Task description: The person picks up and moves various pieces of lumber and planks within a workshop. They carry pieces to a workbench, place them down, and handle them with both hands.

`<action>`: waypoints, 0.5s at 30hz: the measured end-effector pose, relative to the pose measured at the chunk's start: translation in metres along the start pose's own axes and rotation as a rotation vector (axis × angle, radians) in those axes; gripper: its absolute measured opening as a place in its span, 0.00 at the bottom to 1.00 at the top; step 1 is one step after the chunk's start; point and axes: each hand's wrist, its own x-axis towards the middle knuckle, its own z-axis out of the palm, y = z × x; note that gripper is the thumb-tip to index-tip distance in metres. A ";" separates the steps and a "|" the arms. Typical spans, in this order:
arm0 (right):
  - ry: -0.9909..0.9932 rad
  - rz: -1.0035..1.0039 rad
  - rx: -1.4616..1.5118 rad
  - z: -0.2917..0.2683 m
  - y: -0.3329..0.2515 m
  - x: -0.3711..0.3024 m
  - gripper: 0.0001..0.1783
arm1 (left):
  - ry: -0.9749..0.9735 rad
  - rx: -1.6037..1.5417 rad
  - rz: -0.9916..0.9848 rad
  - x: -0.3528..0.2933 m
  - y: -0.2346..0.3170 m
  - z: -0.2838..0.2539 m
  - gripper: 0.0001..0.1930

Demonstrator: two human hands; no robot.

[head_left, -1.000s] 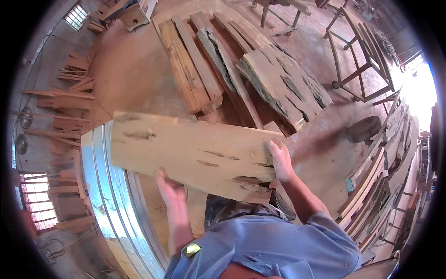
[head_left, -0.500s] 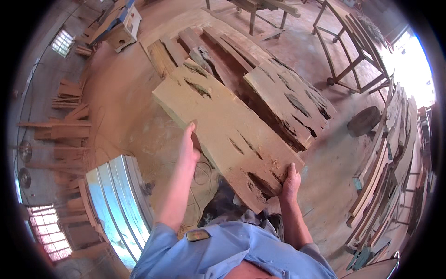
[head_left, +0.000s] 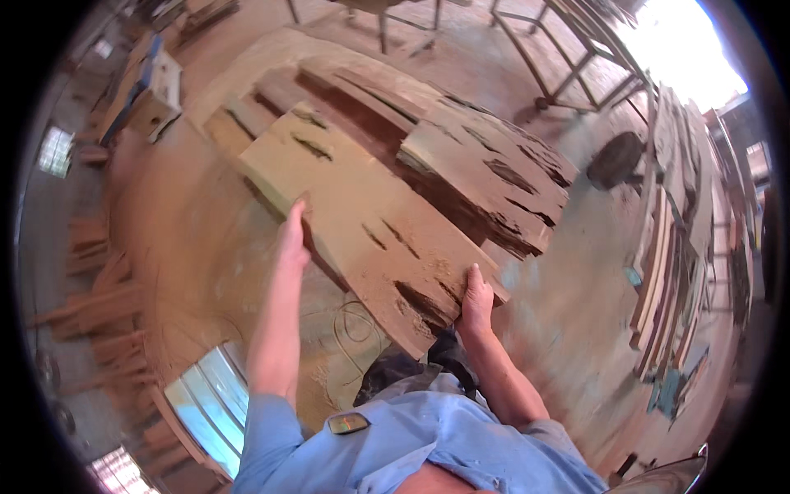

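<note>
A thick, dusty wooden plank [head_left: 341, 202] with dark cracks and hollows lies across my front, slanting from far left to near right. My left hand [head_left: 295, 236] grips its left long edge, thumb on top and fingers hidden underneath. At the near right corner, my right hand [head_left: 476, 303] holds the plank with its thumb resting upward on the edge. Just beyond it, a second cracked slab [head_left: 485, 173] with a rough, split end sits on other boards. Whether the held plank still touches the boards under it, I cannot tell.
More boards [head_left: 354, 90] lie on the floor beyond. A round dark object [head_left: 615, 160] and long stacked timbers [head_left: 658, 272] stand at the right. Wooden scraps [head_left: 103, 305] line the left, near a shiny ribbed panel [head_left: 210, 403]. A loose cord [head_left: 354, 325] curls by my feet.
My view has turned, so the scene sits further left in the picture. Both hands keep hold of the plank, and its near end has shifted a little leftward from the neighbouring slab.
</note>
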 end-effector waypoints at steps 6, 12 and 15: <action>0.097 -0.158 -0.408 0.003 -0.012 0.009 0.27 | -0.050 0.872 -0.291 -0.017 0.057 0.001 0.37; -0.003 -0.056 -1.109 0.005 -0.066 0.004 0.35 | 0.108 1.214 -0.270 -0.030 0.076 0.027 0.35; -0.057 -0.062 -1.097 -0.014 -0.057 0.013 0.36 | 0.104 1.115 -0.273 -0.031 0.070 0.024 0.40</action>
